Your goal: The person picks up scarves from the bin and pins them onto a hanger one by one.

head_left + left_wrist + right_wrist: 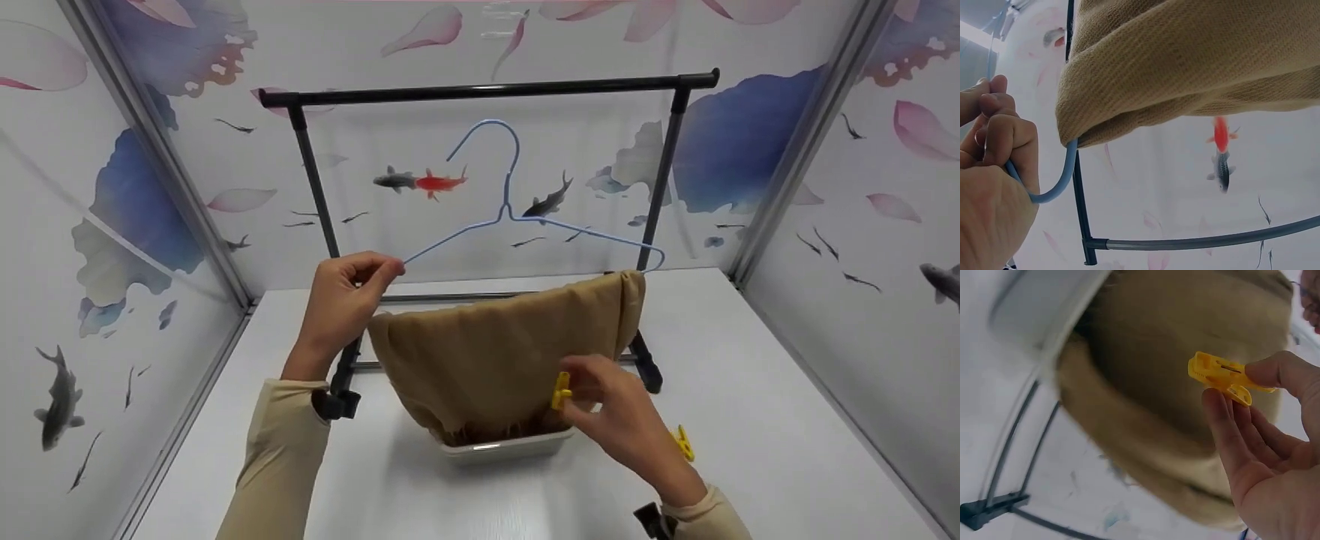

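Observation:
My left hand (343, 306) pinches the left shoulder of a blue wire hanger (508, 196), whose hook points up below the rack's bar. A brown cloth (510, 352) is draped over the hanger's lower bar, and its bottom reaches into a whitish tub (504, 450). In the left wrist view the blue wire (1064, 179) curves out of the cloth's fold (1185, 73) and into my fist. Between thumb and fingers, my right hand (619, 409) grips a yellow clothespin (1219, 372) in front of the cloth's right part.
Behind the cloth stands a black garment rack (480, 91) on a white table (765, 420). Another yellow clothespin (683, 443) lies on the table, partly behind my right wrist. Printed panels (112, 247) wall in the left, back and right sides.

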A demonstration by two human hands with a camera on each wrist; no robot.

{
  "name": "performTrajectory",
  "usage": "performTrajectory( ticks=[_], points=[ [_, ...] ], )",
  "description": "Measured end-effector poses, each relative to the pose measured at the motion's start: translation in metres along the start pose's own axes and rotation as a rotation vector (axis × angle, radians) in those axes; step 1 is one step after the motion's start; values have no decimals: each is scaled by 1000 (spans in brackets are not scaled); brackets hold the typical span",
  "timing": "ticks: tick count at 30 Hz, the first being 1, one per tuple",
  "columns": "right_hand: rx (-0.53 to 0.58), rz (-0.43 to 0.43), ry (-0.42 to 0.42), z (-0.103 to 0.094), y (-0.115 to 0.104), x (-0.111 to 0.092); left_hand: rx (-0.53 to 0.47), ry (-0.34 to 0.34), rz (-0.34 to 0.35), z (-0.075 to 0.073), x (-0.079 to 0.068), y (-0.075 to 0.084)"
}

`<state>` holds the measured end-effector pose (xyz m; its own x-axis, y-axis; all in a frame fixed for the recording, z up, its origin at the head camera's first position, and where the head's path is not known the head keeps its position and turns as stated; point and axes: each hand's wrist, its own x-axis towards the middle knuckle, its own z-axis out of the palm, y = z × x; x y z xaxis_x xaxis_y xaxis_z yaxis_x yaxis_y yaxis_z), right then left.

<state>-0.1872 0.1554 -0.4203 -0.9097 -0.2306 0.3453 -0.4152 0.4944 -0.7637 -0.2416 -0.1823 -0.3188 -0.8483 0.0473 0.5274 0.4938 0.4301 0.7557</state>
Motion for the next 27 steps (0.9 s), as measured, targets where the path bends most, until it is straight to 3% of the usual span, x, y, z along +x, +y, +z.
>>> performTrajectory(
  ticks=[5, 10, 17, 27],
  points=[
    [110, -169, -23, 11, -58, 29, -17, 5, 6, 2, -1, 1],
    [161, -250, -22, 30, -91, 66, -28, -4, 8, 6, -3, 4],
    [189, -290, -23, 53, -108, 97, -35, -12, 9, 10, -3, 7],
    [174, -261, -89, 70, -115, 108, -31, -21, 22, 12, -6, 11]
  ],
)
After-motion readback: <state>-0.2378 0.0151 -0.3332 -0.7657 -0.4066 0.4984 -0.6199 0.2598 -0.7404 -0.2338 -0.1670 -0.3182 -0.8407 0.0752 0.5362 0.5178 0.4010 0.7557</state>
